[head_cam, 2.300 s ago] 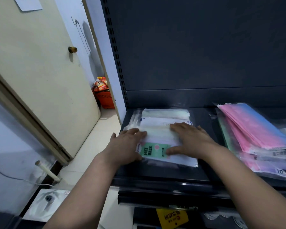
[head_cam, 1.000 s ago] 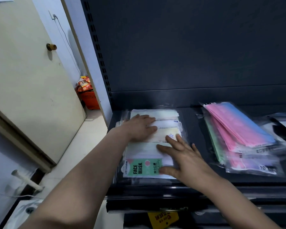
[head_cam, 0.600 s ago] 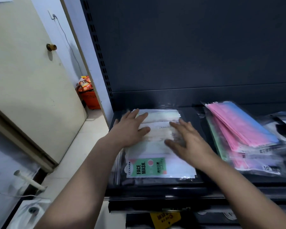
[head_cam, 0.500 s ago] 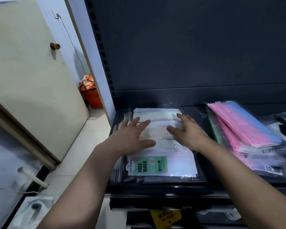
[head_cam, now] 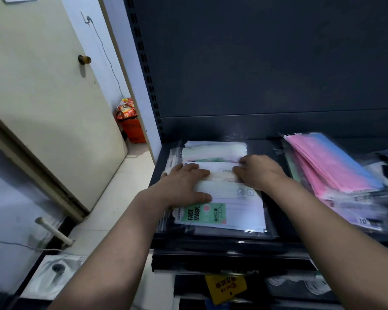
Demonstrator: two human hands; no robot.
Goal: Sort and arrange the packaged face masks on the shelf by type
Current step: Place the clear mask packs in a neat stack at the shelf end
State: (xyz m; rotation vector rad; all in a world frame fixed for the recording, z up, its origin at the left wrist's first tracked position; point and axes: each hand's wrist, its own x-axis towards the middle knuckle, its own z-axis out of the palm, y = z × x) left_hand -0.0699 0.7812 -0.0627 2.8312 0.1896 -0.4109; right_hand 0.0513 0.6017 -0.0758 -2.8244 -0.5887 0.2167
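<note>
Since the frame half a second back, both grips have drawn in toward each other across the middle of the pale pile, and their fingers are no longer fanned. The left grip (head_cam: 184, 186) lies flat, fingers straight and close together, pressing down on the packets with its thumb just above the green FACE MASK label (head_cam: 202, 214). The right grip (head_cam: 260, 173) has its fingers bent at a packet's edge; whether it pinches that packet or only pushes it I cannot tell.

Under them the pale mask pile (head_cam: 215, 151) sits at the left end of the shelf (head_cam: 211, 245), its packets stepped back to front rather than squared. The likely trouble is the slick film. An uneven push from either side could make a packet skate out of the pile and over the shelf's front lip. A wide sweep to the right might also nudge the pink and blue stack (head_cam: 332, 168), which leans nearby, and mix the types again.
</note>
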